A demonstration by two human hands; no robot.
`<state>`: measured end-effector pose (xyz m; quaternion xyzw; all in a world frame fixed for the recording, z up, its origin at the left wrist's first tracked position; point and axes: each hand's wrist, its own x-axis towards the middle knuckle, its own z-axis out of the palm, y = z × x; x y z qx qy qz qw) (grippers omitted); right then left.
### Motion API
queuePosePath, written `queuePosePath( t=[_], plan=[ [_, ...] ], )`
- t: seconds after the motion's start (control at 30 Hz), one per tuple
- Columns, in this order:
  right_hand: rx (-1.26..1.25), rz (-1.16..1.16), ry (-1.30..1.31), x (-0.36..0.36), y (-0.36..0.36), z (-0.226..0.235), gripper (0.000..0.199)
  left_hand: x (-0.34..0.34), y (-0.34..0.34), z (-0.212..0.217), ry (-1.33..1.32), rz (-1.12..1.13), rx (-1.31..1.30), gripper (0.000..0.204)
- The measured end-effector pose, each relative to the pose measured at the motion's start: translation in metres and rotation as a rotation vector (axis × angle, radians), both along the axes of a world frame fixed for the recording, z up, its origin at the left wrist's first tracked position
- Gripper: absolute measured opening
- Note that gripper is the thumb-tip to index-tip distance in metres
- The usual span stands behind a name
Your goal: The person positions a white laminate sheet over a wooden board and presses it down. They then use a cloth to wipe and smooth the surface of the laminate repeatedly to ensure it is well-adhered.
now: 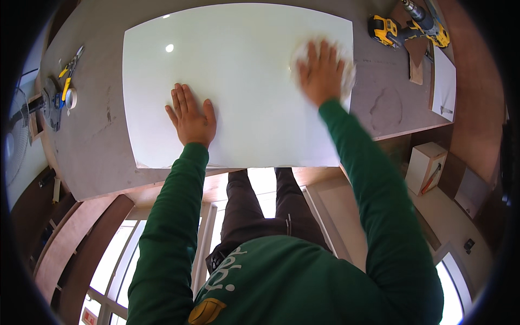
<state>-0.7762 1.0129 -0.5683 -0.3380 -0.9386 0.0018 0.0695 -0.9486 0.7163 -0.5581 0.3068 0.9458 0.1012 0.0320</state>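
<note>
A large glossy white panel (244,76) with a bowed far edge lies flat on the brown worktable, reaching its near edge. My left hand (190,116) rests palm down on the panel's left half, fingers stretched and spread, holding nothing. Near the panel's right edge, my right hand (322,73) presses flat on a crumpled white cloth (346,76), its fingers apart. Slight blur covers this hand and the cloth, which sits between the palm and the panel. Part of the cloth is hidden under the hand.
On the brown worktable (89,157), yellow-handled pliers (69,76) and a tape roll (71,98) lie left. A yellow-black battery (384,31) and cordless drill (428,24) lie at the far right, above a small white board (443,81). A white box (427,165) stands lower right.
</note>
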Motion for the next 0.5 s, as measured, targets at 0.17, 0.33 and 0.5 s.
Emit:
queuePosePath(
  t=[0.17,0.33,0.5],
  plan=[
    [-0.352,0.222,-0.115,0.065,-0.191,0.034,0.066,0.000,0.004,-0.001,-0.010,-0.008,-0.005,0.074],
    [-0.352,0.342,-0.069,0.016,-0.188,0.038,0.060,-0.001,-0.001,0.003,-0.073,-0.004,0.024,0.068],
    [-0.264,0.428,0.019,-0.124,-0.150,0.025,0.054,-0.004,-0.010,0.007,-0.170,-0.013,0.131,0.064]
  ],
)
